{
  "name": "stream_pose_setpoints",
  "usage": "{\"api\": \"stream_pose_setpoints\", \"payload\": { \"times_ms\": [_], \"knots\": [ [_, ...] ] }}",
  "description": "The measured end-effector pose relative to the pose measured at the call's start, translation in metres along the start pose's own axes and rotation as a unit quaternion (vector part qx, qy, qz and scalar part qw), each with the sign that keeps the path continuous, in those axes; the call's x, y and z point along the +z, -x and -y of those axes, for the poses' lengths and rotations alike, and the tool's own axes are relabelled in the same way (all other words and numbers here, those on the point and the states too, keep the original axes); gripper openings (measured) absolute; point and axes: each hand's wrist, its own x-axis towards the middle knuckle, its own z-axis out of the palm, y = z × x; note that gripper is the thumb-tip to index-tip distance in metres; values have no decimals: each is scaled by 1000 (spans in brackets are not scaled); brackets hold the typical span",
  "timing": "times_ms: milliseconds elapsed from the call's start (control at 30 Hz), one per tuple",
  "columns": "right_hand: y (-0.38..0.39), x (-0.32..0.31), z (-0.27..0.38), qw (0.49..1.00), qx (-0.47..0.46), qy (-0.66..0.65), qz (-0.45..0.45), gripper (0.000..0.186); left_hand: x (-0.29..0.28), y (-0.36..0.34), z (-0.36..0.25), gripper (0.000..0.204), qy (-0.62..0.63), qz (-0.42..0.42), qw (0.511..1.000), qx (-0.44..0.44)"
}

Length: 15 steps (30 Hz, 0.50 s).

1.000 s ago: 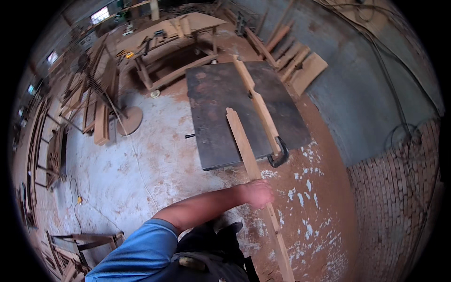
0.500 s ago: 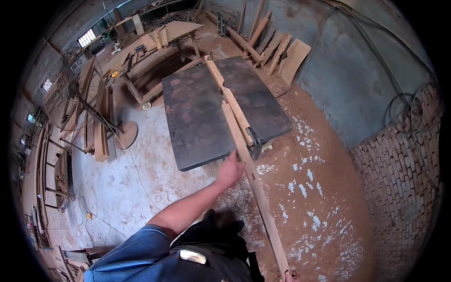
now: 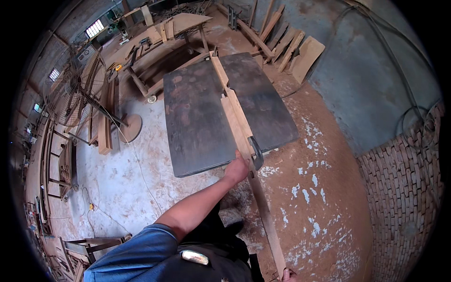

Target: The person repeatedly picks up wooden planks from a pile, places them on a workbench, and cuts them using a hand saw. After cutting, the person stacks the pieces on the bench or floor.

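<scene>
A long wooden board [image 3: 264,214] runs from the dark flat machine table [image 3: 195,117] back toward my body. Its far part lies along a wooden fence [image 3: 219,70], and its near part overhangs the table's front edge. My left hand [image 3: 238,168] grips the board's left side just off that edge, with some fingers hidden. At the lower edge of the picture, my right hand [image 3: 289,275] holds the near end, only partly in view. A dark clamp [image 3: 257,152] sits at the fence's near end, close to my left hand.
To the left stands a large caged fan [image 3: 75,87] on a round base, beside stacked lumber [image 3: 104,136]. A wooden workbench [image 3: 181,21] with loose pieces is beyond the table. Boards [image 3: 307,58] lean on the wall at right. A cord [image 3: 141,176] crosses the floor.
The board's far part has swung closer against the fence and now lies flush beside it. My left hand has moved slightly right and nearer, closing round the board's side.
</scene>
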Motion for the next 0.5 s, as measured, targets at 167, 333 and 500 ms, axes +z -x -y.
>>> {"api": "stream_pose_setpoints", "payload": {
  "times_ms": [167,333,500],
  "knots": [
    [21,-9,184,969,-192,153,8,39,-19,-27,10,67,5,-5,1000,-20],
    [2,10,199,994,95,-46,11,38,-34,-53,5,64,12,-30,999,-20],
    [-22,23,243,997,42,-57,16,48,-54,-83,14,62,21,-47,999,-4]
  ]
}}
